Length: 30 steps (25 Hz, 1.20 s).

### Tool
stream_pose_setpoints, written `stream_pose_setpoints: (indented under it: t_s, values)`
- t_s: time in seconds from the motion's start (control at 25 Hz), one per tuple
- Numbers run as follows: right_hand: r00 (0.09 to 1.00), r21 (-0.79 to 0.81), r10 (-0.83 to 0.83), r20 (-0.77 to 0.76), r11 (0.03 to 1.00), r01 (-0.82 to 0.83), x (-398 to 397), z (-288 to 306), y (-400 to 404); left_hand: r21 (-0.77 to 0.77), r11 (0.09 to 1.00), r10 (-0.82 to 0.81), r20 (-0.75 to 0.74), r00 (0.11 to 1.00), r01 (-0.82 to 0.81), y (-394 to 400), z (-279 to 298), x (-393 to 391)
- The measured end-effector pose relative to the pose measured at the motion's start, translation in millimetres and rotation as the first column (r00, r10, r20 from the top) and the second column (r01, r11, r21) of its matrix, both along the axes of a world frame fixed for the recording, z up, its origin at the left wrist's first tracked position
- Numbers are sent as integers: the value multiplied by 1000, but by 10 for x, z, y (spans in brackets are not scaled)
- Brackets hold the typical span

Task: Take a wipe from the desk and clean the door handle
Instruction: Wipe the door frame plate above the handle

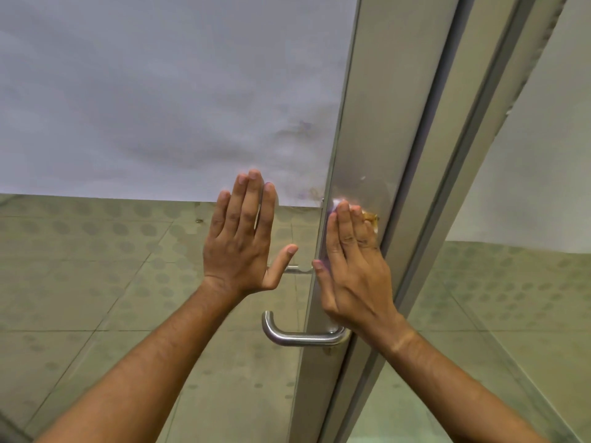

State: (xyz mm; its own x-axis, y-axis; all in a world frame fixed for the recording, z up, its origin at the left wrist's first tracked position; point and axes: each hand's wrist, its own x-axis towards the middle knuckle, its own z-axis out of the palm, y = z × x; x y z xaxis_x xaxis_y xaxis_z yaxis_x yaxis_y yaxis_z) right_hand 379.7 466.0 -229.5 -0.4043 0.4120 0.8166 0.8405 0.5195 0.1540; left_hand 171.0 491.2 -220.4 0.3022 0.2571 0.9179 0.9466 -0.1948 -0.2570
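Observation:
A curved steel door handle (287, 335) juts left from the metal door stile (367, 148), low in the head view. My right hand (351, 270) lies flat against the stile above the handle, fingers together, pressing a white wipe (371, 217) of which only a crumpled, partly brown-stained edge shows past the fingertips. My left hand (246, 238) is spread flat on the glass pane (160, 107) just left of the stile, thumb out, holding nothing. A second handle behind the glass shows between the two hands.
The glass door's upper part is frosted and smudged near the stile; its lower part shows a tiled floor (96, 282) beyond. A grey door frame (463, 155) runs diagonally at the right, with another glass panel (527, 219) past it.

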Motion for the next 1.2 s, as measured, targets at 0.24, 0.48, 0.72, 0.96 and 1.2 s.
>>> stream_pose_setpoints:
  t_s: [0.24, 0.48, 0.72, 0.96, 1.2]
  values:
    - [999, -9, -6, -36, 1000, 6, 63, 29, -28, -1, 1000, 2, 5, 1000, -2, -1, -8, 9]
    - [987, -20, 68, 143, 998, -66, 272, -2, -34, -15, 1000, 11, 5, 1000, -11, -4, 4, 10]
    - [998, -62, 25, 50, 998, -22, 103, -62, -45, -10, 1000, 17, 13, 1000, -17, -4, 27, 23]
    - [986, -166, 38, 162, 986, -11, 143, -315, -184, -17, 1000, 25, 18, 1000, -24, -18, 30, 25]
    - [988, -193, 37, 152, 981, -7, 75, -373, -169, -26, 999, 19, 28, 999, -19, 3, 35, 22]
